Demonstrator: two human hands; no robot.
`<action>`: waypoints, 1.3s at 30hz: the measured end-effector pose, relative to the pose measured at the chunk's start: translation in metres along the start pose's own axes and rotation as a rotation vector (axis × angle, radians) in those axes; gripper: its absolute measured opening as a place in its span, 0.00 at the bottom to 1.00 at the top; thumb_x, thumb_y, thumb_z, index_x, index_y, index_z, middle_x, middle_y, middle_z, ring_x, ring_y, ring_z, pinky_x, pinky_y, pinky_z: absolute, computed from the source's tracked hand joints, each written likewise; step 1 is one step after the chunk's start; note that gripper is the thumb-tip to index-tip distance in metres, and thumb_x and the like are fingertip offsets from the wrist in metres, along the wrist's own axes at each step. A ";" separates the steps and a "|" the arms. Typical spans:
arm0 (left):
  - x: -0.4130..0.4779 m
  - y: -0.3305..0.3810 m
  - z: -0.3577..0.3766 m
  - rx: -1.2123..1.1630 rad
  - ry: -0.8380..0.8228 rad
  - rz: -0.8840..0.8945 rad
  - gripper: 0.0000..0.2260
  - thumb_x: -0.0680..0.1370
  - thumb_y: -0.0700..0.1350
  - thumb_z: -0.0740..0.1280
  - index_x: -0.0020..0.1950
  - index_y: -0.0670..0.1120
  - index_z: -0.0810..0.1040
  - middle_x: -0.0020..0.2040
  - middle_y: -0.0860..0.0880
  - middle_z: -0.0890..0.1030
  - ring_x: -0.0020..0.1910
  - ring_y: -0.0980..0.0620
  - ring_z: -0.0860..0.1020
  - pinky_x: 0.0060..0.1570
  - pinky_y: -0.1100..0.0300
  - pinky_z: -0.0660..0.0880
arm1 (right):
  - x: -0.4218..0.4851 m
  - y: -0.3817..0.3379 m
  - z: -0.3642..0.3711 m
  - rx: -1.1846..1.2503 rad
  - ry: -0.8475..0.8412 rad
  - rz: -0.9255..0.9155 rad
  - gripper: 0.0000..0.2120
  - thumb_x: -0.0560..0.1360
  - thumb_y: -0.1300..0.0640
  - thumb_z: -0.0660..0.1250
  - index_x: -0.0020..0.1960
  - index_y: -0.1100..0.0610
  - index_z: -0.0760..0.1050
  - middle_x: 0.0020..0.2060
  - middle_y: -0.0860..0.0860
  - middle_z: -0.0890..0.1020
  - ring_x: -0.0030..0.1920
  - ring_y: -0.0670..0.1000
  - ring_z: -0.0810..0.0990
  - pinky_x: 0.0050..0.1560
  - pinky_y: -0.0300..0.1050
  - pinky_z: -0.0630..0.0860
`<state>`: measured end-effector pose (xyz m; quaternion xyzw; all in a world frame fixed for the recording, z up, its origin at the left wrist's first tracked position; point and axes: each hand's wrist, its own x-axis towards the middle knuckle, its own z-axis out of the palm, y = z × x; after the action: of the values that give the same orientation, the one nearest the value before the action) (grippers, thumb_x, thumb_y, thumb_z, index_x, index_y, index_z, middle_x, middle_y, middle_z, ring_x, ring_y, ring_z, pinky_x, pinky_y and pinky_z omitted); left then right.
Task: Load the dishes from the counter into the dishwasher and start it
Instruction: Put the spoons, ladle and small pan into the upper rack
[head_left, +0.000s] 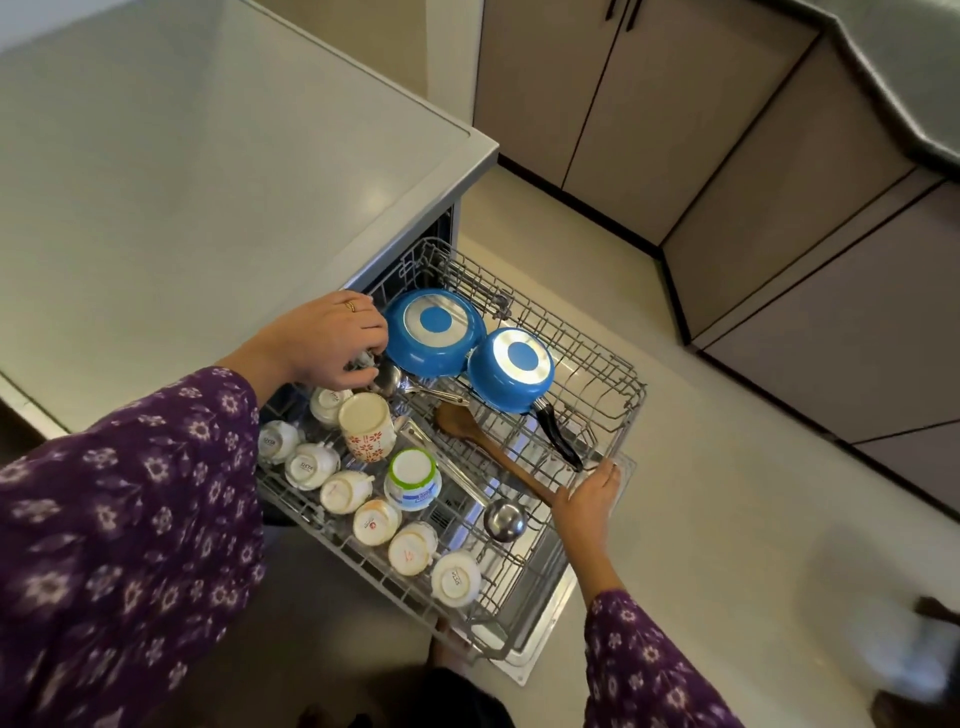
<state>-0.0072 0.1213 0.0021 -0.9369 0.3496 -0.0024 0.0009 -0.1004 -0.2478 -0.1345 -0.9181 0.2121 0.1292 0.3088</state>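
Dishwasher rack (640, 395) pulled out, full; two blue pans (434, 332) upside down along far edge; cups (311, 465) along near edge; wooden spoon (493, 452) lying loose mid-rack; left hand (327, 340) grips steel utensils (387, 376) at counter-side edge; right hand (587, 496) on front edge, grip unclear; risk: loose spoon snags when the rack slides in.

Home kitchen for sure. There's a pulled-out dishwasher rack (602, 358) stuffed with upside-down teacups (457, 578) and two blue pans (434, 332), tucked under a pale countertop (182, 182). Beige cabinet doors (675, 104) with dark handles (631, 13) run along the far wall and round the corner, with another worktop (909, 62) top right and a light floor (701, 493). All domestic-looking stuff, nothing commercial
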 end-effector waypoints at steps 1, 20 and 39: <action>0.000 0.000 0.000 -0.005 0.006 0.001 0.14 0.71 0.58 0.59 0.43 0.49 0.76 0.44 0.53 0.79 0.47 0.51 0.76 0.66 0.53 0.65 | -0.001 0.000 0.003 0.049 -0.038 0.032 0.40 0.75 0.66 0.64 0.76 0.63 0.41 0.76 0.58 0.44 0.76 0.56 0.43 0.71 0.44 0.45; 0.002 -0.007 0.001 -0.195 0.095 -0.095 0.06 0.70 0.50 0.65 0.44 0.49 0.75 0.45 0.54 0.77 0.46 0.52 0.74 0.56 0.59 0.67 | 0.018 -0.041 0.003 0.254 0.027 0.369 0.24 0.73 0.68 0.66 0.67 0.67 0.65 0.51 0.59 0.77 0.43 0.53 0.76 0.38 0.43 0.74; 0.001 -0.006 -0.009 -0.306 0.302 -0.381 0.14 0.74 0.48 0.61 0.54 0.44 0.78 0.58 0.47 0.77 0.59 0.50 0.73 0.62 0.62 0.63 | 0.045 -0.120 0.052 0.176 -0.286 0.004 0.31 0.71 0.74 0.61 0.72 0.63 0.60 0.41 0.53 0.74 0.33 0.47 0.72 0.33 0.41 0.76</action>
<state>-0.0026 0.1248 0.0112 -0.9640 0.1599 -0.0892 -0.1929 -0.0102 -0.1428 -0.1295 -0.8593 0.1783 0.2399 0.4149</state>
